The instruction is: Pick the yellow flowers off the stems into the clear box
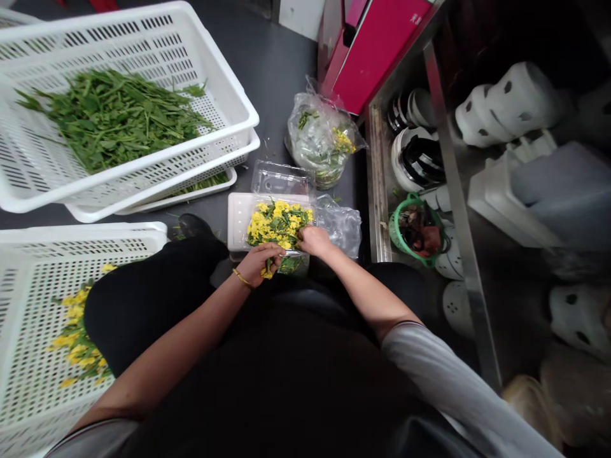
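Observation:
A white tray (237, 219) on the dark floor holds a heap of yellow flowers with green stems (278, 224). My left hand (260, 262) is closed round a small bunch of these flowers at the tray's near edge. My right hand (312, 240) pinches stems at the near right corner of the same heap. A clear plastic lid (281, 179) lies just behind the tray.
A stacked white basket (224, 95) of green stems stands at the upper left. Another white basket (33, 267) with yellow flowers sits at the lower left. A plastic bag (321, 137) of scraps lies behind the tray. A steel shelf (446, 159) with bowls and crockery runs along the right.

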Motion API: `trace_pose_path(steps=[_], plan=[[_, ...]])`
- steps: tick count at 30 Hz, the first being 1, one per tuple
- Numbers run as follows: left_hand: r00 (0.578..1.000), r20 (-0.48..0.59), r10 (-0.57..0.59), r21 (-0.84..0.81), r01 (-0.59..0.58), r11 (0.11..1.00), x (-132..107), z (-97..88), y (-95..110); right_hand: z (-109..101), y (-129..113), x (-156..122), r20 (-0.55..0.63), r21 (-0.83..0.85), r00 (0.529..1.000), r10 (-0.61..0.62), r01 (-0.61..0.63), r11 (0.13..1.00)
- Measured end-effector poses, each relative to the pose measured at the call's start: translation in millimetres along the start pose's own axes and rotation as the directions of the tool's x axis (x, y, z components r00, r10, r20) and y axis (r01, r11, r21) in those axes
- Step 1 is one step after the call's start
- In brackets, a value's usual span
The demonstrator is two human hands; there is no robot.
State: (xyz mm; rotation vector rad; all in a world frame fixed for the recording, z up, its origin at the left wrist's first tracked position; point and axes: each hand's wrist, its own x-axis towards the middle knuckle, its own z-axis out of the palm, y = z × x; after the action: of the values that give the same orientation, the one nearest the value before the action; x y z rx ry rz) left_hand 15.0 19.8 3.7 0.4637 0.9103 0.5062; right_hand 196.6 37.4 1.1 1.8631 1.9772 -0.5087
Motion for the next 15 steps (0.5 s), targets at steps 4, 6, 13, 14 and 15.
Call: trace_pose_path(steps=[4,6,13,14,15], plan=[[0.995,-0.046,-0.084,0.036,0.086,0.996,1.7,0.5,-2.9,-13.1,10.1,-42.6,-0.073,0.087,0.997,-0.034,0.041,0.995],[0.993,-0.039,-0.113,0.041,0.114,0.993,1.2,1.6,-4.3,-15.0,7.4,-59.5,-0.154,0.14,0.987,-0.05,0.072,0.987],[0.997,-0.01,-0.077,-0.06,0.077,0.995,1.5,-1.4,-4.2,-30.5,8.8,-36.1,-0.35,0.218,0.936,-0.021,0.103,0.97],[0.997,-0.011,-0.076,-0.075,0.075,0.994,1.3,-2.5,-3.0,-35.7,9.7,-33.8,-0.355,0.242,0.933,-0.054,0.148,0.959],[0.997,-0.007,-0.077,-0.093,0.076,0.993,0.9,-3.5,-1.6,-40.4,9.4,-35.2,-0.356,0.276,0.929,-0.102,0.209,0.938]])
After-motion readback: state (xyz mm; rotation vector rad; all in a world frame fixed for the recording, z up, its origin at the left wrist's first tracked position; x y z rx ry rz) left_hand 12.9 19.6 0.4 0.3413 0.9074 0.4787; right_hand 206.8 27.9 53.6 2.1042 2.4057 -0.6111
